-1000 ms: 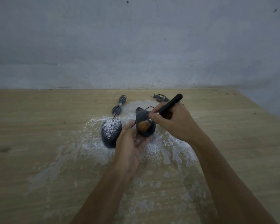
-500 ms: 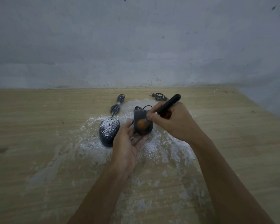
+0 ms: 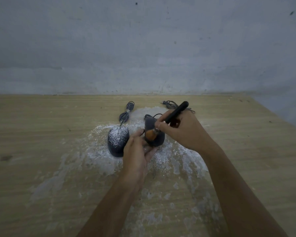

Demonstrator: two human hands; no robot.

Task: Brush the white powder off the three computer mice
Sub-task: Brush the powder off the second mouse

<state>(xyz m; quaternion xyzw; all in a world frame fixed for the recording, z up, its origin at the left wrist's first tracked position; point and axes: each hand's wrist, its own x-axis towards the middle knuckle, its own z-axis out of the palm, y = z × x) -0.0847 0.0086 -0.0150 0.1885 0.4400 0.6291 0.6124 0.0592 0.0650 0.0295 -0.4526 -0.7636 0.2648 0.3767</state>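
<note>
While the wooden table (image 3: 41, 134) carries a wide patch of white powder (image 3: 99, 151), the left hand (image 3: 137, 156) curls its fingers round a dark mouse (image 3: 158, 140) from the near side. The right hand (image 3: 183, 130) pinches a black brush (image 3: 176, 112), whose orange bristles touch this mouse. Just left lies a powdered mouse (image 3: 118, 141).
</note>
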